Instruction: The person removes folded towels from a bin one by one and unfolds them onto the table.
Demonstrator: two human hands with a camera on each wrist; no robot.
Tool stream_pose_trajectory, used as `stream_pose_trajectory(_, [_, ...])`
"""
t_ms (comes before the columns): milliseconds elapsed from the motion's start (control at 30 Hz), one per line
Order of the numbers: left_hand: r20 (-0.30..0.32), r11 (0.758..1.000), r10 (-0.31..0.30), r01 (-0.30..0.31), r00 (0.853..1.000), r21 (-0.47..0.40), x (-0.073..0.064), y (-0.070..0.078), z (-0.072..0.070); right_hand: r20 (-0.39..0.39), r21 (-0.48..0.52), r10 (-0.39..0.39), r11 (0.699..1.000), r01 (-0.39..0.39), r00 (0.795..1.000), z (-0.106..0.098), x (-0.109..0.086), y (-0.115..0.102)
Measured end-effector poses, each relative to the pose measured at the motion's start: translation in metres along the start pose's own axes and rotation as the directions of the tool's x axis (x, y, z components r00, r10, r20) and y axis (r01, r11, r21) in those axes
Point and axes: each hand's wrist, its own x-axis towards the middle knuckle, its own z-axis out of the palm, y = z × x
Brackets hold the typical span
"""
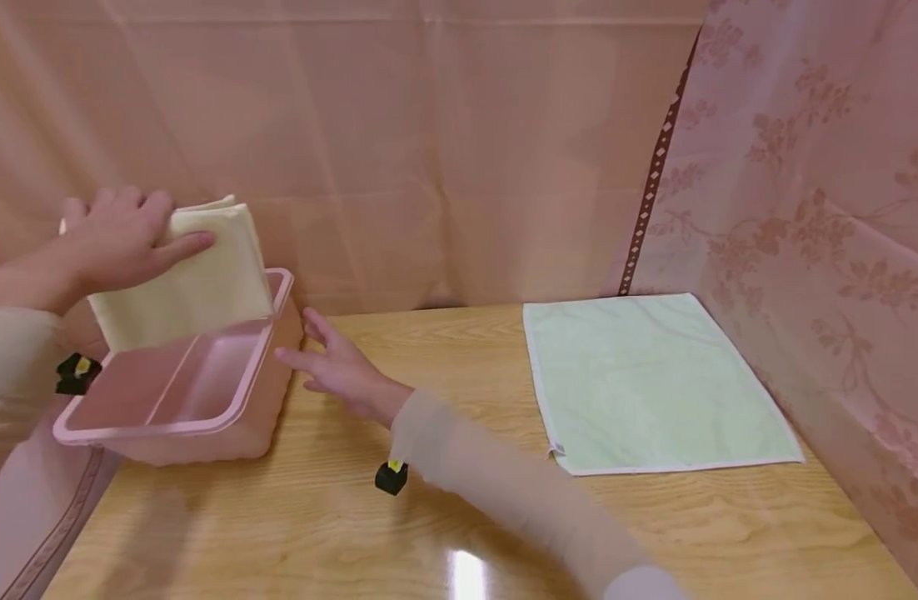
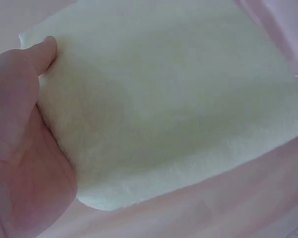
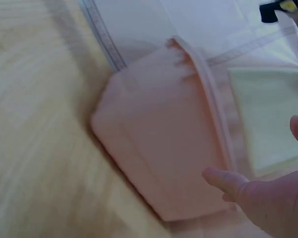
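Observation:
My left hand (image 1: 122,242) grips a folded pale yellow towel (image 1: 197,287) by its upper edge, thumb on the near face. The towel hangs tilted over the back of a pink plastic bin (image 1: 237,425) with a divider inside. In the left wrist view the thumb lies against the soft folded cloth (image 2: 174,99). My right hand (image 1: 346,367) is just right of the bin, fingers spread and holding nothing. The right wrist view shows that hand (image 3: 273,198) near the bin's side wall (image 3: 159,134); whether it touches the wall cannot be told.
A light green towel (image 1: 654,383) with a white border lies spread flat on the wooden table (image 1: 339,533) at the right. Pink curtains (image 1: 459,150) hang behind the table, and a floral cloth (image 1: 819,208) covers the right side.

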Motion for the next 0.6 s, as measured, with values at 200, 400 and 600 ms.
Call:
stream_pose_trajectory(200, [-0.124, 1.0, 0.019, -0.022, 0.992, -0.017, -0.005, 0.028, -0.034, 0.023, -0.011, -0.081, 0.997, 0.081, 0.996, -0.028, -0.005, -0.03])
stream_pose_trajectory(400, [-0.226, 0.993, 0.077, -0.095, 0.971, -0.069, -0.008, 0.065, -0.053, 0.075, -0.068, -0.22, 0.972, 0.225, 0.973, -0.061, -0.017, -0.055])
stream_pose_trajectory(600, [-0.272, 0.981, 0.142, -0.173, 0.952, -0.092, -0.007, 0.106, -0.051, 0.083, -0.082, -0.337, 0.935, 0.344, 0.938, -0.095, -0.032, -0.074])
